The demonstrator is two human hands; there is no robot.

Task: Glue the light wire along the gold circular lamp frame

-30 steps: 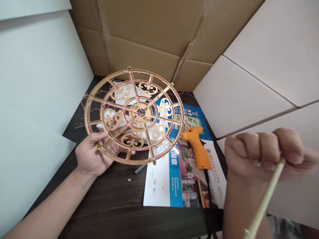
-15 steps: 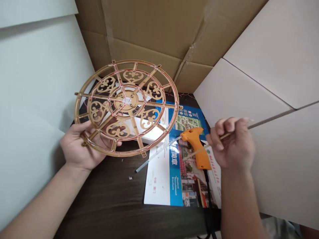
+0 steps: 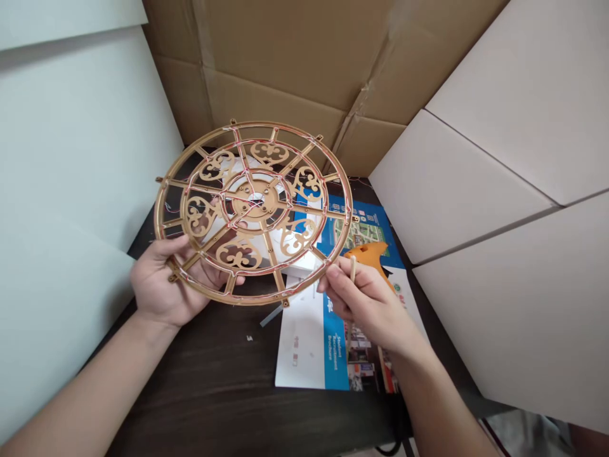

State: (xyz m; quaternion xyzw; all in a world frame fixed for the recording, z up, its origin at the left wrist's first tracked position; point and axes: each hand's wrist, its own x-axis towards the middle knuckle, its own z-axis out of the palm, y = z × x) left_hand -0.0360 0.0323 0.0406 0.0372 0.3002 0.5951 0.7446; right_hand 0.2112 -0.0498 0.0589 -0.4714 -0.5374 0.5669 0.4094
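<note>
My left hand (image 3: 164,285) grips the near left rim of a round gold openwork wheel (image 3: 254,206) with scroll patterns and thin red wire along its spokes, holding it tilted above the dark table. My right hand (image 3: 366,304) is closed around a thin pale wooden stick (image 3: 353,269), its upper end sticking up between my fingers. That hand sits just at the wheel's near right rim, over an orange glue gun (image 3: 368,251) that it mostly hides.
A blue and white brochure (image 3: 328,343) lies on the dark wooden table (image 3: 209,387). A white block (image 3: 299,261) sits under the wheel. Brown cardboard (image 3: 295,70) stands behind, pale boards (image 3: 499,203) on the right, white panels (image 3: 71,146) on the left.
My right hand came down from the right to the wheel's near right rim, carrying the stick. The wheel shifted slightly right and turned a little in my left hand.
</note>
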